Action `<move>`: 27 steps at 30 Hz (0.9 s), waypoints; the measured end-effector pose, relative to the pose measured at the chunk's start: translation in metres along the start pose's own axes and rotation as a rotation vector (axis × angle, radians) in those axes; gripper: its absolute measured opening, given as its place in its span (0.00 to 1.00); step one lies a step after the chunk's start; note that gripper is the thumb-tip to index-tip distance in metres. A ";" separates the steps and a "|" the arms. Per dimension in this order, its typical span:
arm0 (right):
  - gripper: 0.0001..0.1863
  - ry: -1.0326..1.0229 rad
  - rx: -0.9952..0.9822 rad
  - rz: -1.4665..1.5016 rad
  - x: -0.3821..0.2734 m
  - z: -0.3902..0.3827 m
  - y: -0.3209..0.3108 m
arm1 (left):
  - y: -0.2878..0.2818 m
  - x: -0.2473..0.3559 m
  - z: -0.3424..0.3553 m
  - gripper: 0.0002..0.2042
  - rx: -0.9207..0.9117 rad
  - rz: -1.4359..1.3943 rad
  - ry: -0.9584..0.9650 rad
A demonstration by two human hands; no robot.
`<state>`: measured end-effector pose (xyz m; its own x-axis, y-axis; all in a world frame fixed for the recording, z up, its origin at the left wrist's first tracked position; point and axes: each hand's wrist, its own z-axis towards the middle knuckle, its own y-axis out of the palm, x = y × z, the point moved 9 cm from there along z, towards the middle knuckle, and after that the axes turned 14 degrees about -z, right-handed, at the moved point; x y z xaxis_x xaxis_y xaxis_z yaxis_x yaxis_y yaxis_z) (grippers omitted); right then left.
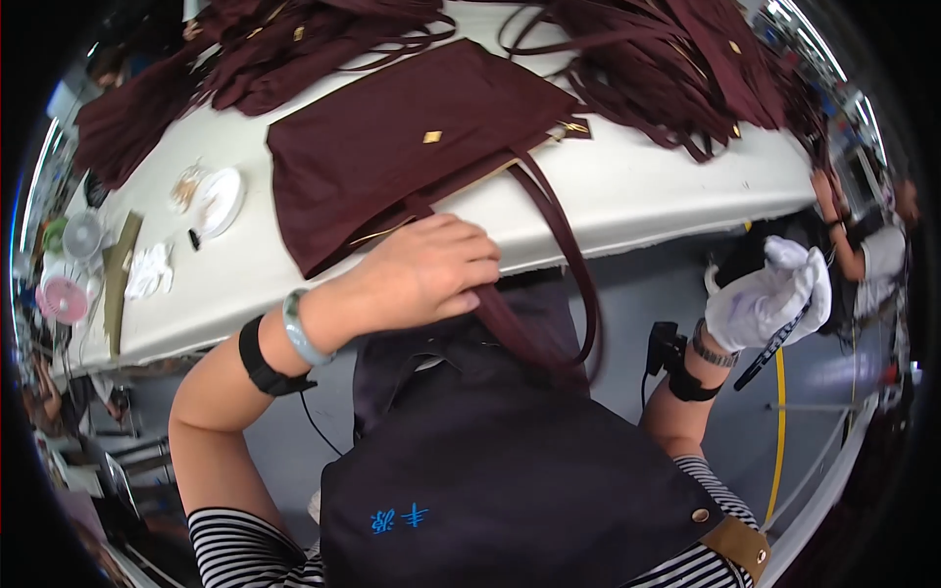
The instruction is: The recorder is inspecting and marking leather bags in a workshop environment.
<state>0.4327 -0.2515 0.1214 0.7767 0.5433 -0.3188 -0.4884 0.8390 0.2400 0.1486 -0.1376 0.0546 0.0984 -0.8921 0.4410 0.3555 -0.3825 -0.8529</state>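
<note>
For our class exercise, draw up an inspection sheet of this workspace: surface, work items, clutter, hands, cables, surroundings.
Surface: white-covered table.
Work items: burgundy bag lying on the table, opening towards the wearer; more burgundy bags heaped at the far side.
Clutter: white dish, crumpled white glove and olive strip, all left of the bag.
Hands: left hand bare, fingers curled over a bag strap; right hand white-gloved, away from the bag, with a slim dark tool, grip unclear.
Cables: black cable below the left wristband.
Surroundings: yellow floor line; co-worker at right.
</note>
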 end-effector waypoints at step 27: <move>0.05 0.216 -0.533 0.002 0.001 -0.076 0.111 | -0.022 -0.124 -0.069 0.29 0.273 0.343 -0.567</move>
<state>0.3489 -0.1554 0.0781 0.7036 0.4920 -0.5127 -0.6667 0.7067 -0.2367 0.0645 -0.0353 -0.0001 0.6876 -0.6606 0.3014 0.4307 0.0368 -0.9018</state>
